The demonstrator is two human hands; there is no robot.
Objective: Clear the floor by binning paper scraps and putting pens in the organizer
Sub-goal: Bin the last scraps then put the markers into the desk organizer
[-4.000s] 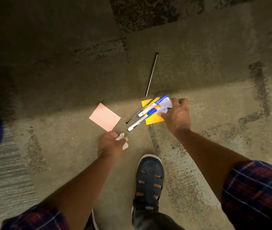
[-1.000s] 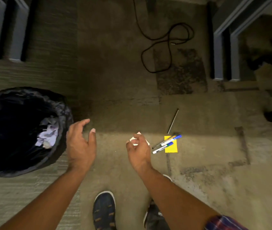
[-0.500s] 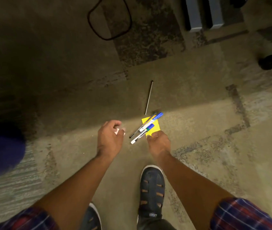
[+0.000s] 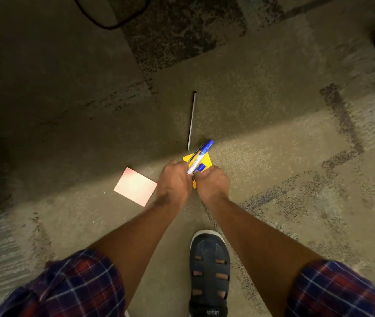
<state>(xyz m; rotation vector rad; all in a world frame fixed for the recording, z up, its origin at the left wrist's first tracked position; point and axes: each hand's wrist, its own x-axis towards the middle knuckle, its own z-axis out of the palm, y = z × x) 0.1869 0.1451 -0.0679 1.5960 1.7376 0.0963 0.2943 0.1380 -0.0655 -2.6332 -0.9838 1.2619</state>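
Pens: three seen, bunched at the near edge of a yellow sticky note on the carpeted floor. Blue-capped white marker lying diagonally, cap end pointing up-right, lower end hidden under the left hand. Second marker, only its blue cap showing, between the two hands. Thin dark pen just beside the first marker, parallel to it.

Grip, left hand: fingers curled over the lower ends of the pens; whether actually clamped on them cannot be told. Grip, right hand: fingers curled inward at the near edge of the yellow note, touching the second marker's cap; contents of the curl hidden, hold cannot be told.

Paper: pink sticky note flat on the floor, just left of the left hand, apart from the pens. Yellow note partly covered by pens and right hand.

Other: slim grey rod lying nearly upright in view, its near tip close to the marker cap. Black cable looped at top left. Dark sandal at bottom centre. Plaid sleeves rolled up on both arms.
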